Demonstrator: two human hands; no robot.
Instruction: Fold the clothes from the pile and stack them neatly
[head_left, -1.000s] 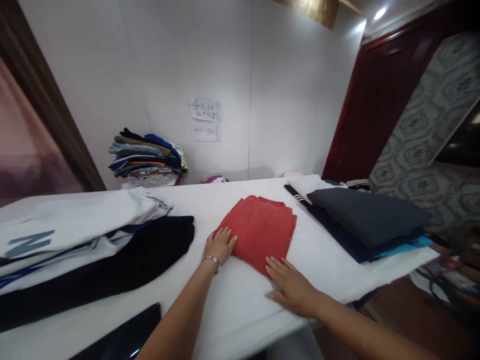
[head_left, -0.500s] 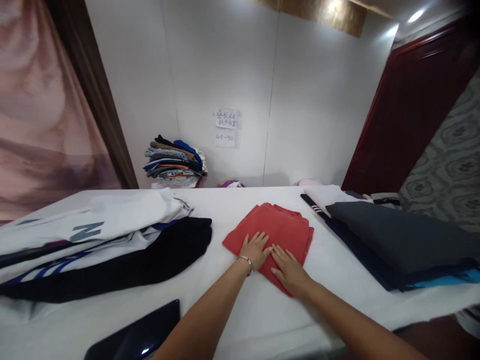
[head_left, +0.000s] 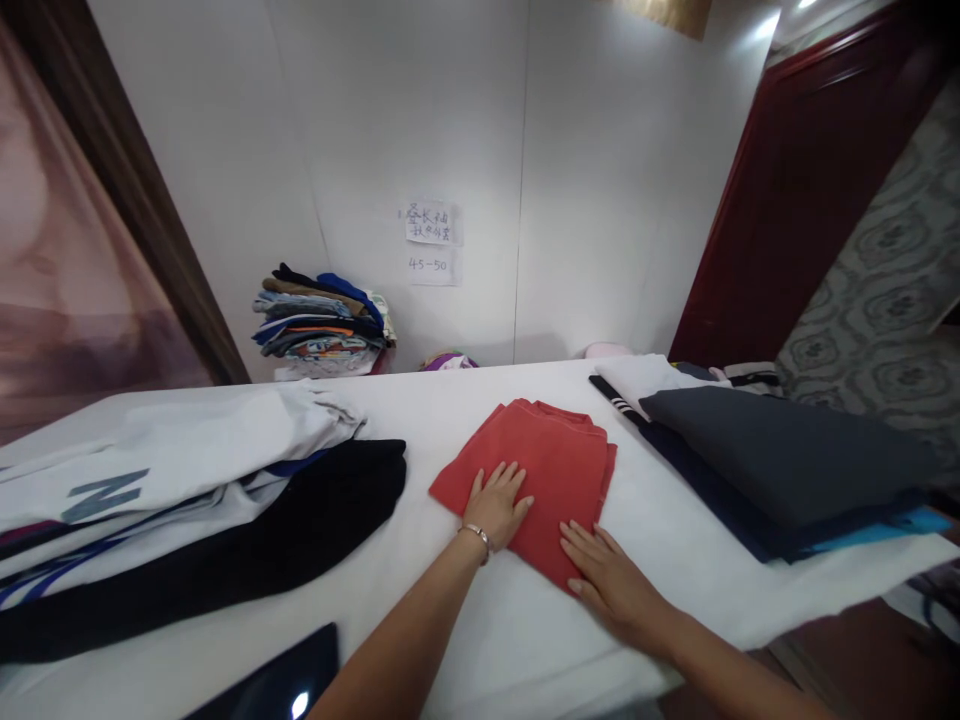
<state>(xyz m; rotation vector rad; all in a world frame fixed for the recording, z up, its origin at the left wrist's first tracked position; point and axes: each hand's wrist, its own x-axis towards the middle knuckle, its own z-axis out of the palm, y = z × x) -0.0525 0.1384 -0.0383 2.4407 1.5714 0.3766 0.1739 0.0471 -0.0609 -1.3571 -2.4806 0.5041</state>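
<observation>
A red garment (head_left: 540, 450), folded into a compact bundle, lies at the middle of the white-covered table (head_left: 495, 640). My left hand (head_left: 496, 505) rests flat on its left part, fingers spread, with a bracelet on the wrist. At the garment's near right edge, my right hand (head_left: 611, 575) lies with its fingertips on the cloth and its fingers stretched out. Neither hand grips anything. The garment's underside is hidden.
Left, white and black clothes (head_left: 300, 530) lie in a loose heap. On the right is a dark folded garment pile (head_left: 780, 450). A dark shiny object (head_left: 292, 670) sits near the front edge. Stacked clothes (head_left: 322, 315) stand behind the table, below a paper note (head_left: 433, 240).
My right hand has slid right and nearer to me, away from my left hand, to the garment's edge. My left hand stays on the cloth. The camera view has shifted slightly.
</observation>
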